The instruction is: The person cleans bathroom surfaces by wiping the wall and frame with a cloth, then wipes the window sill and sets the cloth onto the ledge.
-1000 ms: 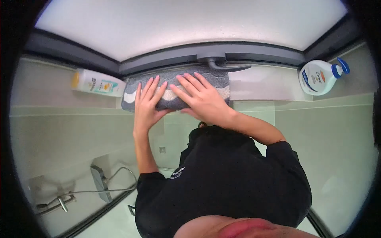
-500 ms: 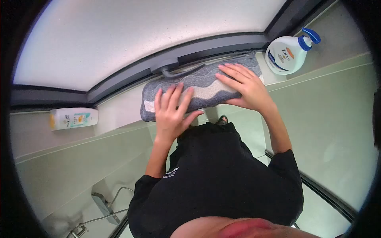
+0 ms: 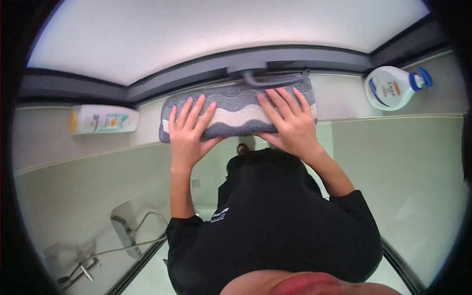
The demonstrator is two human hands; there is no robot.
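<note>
Both palms flat, fingers spread: left hand (image 3: 189,130) and right hand (image 3: 290,120) press the folded grey bath mat (image 3: 236,110) on the window ledge (image 3: 339,98), under the window handle (image 3: 268,78); mat overhangs the edge, so uneven pressure likely tips it off; Dove pump bottle (image 3: 393,87) near right.

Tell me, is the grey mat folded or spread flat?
Folded. The mat lies as a thick narrow strip on the ledge, its front edge rounded, under both flat hands.

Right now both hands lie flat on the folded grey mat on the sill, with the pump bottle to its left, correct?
Not quite. In the head view the pump bottle stands right of the mat; the left hand and right hand do lie flat on it.
</note>
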